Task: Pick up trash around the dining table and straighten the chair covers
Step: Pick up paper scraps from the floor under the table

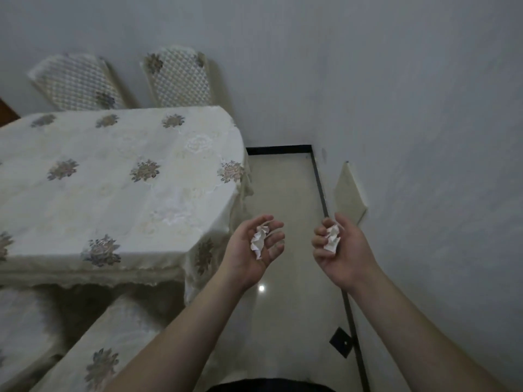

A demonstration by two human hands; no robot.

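Note:
My left hand point(252, 250) is held palm up over the floor beside the table's right end, its fingers loosely curled round a crumpled white paper point(259, 239). My right hand point(339, 247) is also palm up, close to the wall, and cups a second crumpled white paper point(332, 238). The dining table point(113, 188) wears a cream cloth with flower motifs. Two covered chairs stand behind it, the left chair point(76, 83) and the right chair point(178, 77). Two more covered chair backs, one near chair point(93, 352) and another point(19, 329), stand in front at lower left.
A pale wall point(424, 137) runs close along the right. A narrow strip of glossy tiled floor point(288, 193) lies between table and wall, edged by a dark skirting line point(319, 182). A cream wall plate point(349, 190) juts out at hand height; a small dark plate point(341, 342) sits lower.

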